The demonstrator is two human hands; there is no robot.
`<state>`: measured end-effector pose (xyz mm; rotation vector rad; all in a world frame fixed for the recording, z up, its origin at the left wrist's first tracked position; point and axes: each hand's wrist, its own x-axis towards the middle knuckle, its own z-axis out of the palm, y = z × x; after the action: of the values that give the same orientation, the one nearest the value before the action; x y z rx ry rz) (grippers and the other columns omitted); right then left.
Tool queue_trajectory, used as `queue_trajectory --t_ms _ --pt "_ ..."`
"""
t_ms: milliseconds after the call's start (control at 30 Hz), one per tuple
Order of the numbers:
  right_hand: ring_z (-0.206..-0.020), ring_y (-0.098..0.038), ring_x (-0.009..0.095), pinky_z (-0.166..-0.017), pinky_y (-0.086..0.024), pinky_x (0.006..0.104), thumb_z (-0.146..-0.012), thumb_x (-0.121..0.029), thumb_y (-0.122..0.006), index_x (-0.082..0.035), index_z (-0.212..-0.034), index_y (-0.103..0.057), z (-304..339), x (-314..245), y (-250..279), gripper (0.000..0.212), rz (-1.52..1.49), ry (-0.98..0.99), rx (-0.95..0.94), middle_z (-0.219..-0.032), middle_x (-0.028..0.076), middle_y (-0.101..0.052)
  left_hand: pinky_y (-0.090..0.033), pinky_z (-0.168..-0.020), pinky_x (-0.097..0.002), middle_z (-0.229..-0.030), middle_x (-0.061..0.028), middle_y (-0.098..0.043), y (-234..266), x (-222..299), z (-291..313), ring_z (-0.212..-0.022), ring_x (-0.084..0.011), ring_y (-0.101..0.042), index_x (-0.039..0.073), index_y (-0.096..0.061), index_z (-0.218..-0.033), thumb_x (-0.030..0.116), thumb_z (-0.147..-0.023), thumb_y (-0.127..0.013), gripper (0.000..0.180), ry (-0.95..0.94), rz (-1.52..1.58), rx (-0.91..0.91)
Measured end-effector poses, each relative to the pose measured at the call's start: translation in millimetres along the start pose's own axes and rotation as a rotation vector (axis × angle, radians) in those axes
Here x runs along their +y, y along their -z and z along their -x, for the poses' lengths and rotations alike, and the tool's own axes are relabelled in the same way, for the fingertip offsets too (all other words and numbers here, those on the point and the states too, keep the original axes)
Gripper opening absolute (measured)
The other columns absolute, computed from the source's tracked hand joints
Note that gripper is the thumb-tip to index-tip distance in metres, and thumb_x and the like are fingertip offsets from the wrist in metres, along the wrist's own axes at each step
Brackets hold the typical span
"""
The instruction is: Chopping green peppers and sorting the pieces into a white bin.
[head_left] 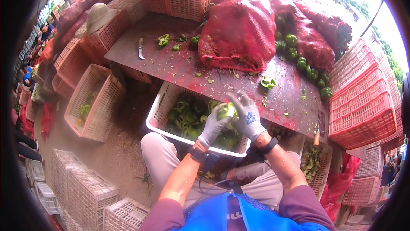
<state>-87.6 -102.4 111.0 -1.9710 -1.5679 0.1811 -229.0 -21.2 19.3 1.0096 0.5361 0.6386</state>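
Note:
My left hand (pixel 212 127), in a light grey work glove, is closed round a cut green bell pepper (pixel 226 111), its pale inside partly showing. Just beside the pepper, my right hand (pixel 249 119), gloved alike, has its fingers raised and slightly apart. Whether its fingertips touch the pepper is hard to tell. Both hands are above a white plastic crate (pixel 154 112) between my knees, which holds many cut green pepper pieces (pixel 186 118). On the table beyond lie a knife with a curved blade (pixel 141 48) and pepper pieces (pixel 163 40).
The dark table (pixel 171 66) carries red mesh sacks (pixel 239 30) and whole green peppers (pixel 312 74). Another knife (pixel 317 137) is at its right edge, above a crate of green scraps (pixel 314 162). Pink crates (pixel 361 103) are stacked right; a white crate (pixel 92 103) stands left.

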Motion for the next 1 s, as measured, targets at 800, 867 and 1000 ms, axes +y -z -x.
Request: queue_trajectory --t_ms 800,867,1000 --pt "-0.102 -0.069 0.040 -0.089 -0.055 0.0474 -0.084 -0.028 -0.074 -0.013 -0.134 -0.057 17.7 -18.2 -7.6 0.055 -0.047 -0.105 -0.208 -0.108 0.022 -0.070 -0.052 -0.097 -0.0311 -0.127 -0.0066 -0.059 -3.2 22.3 33.3 -0.114 -0.0153 -0.059 0.010 -0.047 -0.145 0.027 -0.089 -0.082 0.069 -0.107 0.017 0.013" --pt "-0.105 -0.069 0.040 -0.089 -0.055 0.0477 -0.083 -0.027 -0.076 -0.012 -0.134 -0.055 20.4 -29.1 -4.8 0.057 0.007 -0.101 -0.136 -0.113 0.021 -0.068 -0.053 -0.094 -0.0300 -0.124 -0.0064 -0.059 -1.6 31.5 37.8 -0.111 -0.0148 -0.060 0.009 -0.048 -0.143 0.026 -0.088 -0.082 0.066 -0.072 -0.047 -0.009" --pt "-0.109 -0.067 0.040 -0.089 -0.057 0.0488 -0.080 -0.025 -0.079 -0.021 -0.141 -0.054 17.8 -62.5 32.4 0.066 0.142 0.045 -0.228 -0.119 0.019 -0.064 -0.053 -0.094 -0.0305 -0.123 -0.0077 -0.059 0.7 41.9 48.9 -0.112 -0.0156 -0.060 0.008 -0.048 -0.142 0.029 -0.088 -0.081 0.067 -0.077 -0.059 -0.028"
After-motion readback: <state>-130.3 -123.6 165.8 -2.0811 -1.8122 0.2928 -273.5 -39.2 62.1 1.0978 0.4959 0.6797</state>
